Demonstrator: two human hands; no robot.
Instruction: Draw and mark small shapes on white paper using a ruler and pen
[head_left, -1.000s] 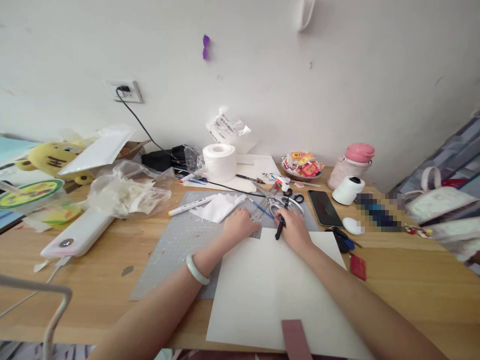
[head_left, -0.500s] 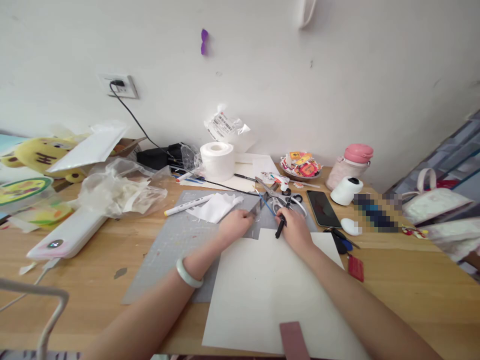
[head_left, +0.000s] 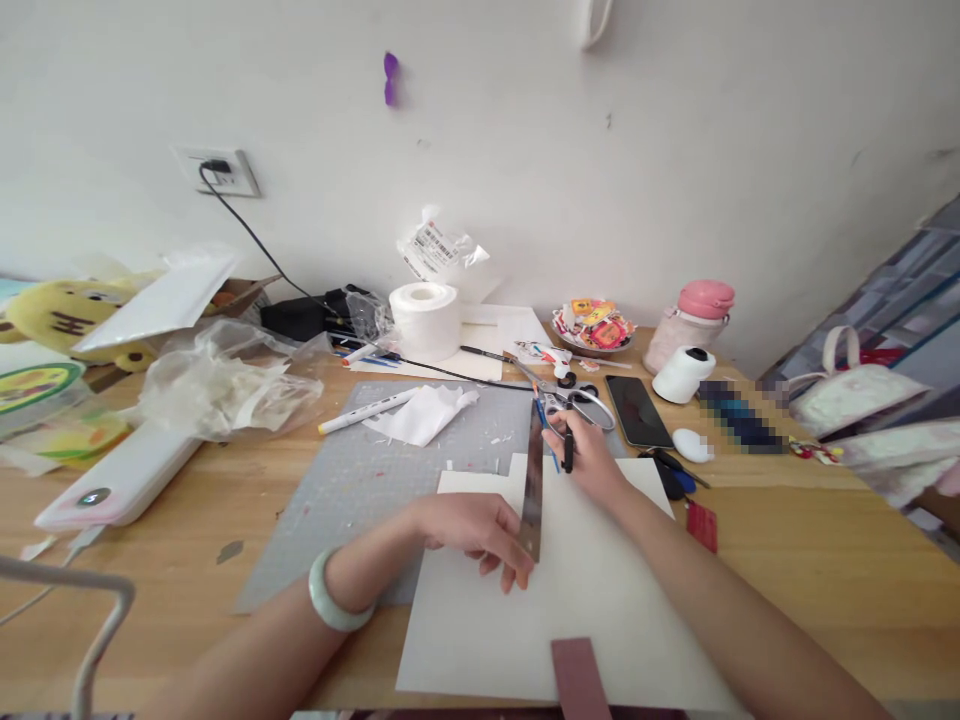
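Left fingers pinch the metal ruler, its long axis pointing away from them; my right hand grips a black pen.

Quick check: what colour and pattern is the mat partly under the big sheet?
The mat is grey with faint grid lines, seen in the head view.

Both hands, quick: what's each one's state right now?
Left hand: closed, holding the near end of the flat grey metal ruler.
Right hand: closed around the slim black pen.
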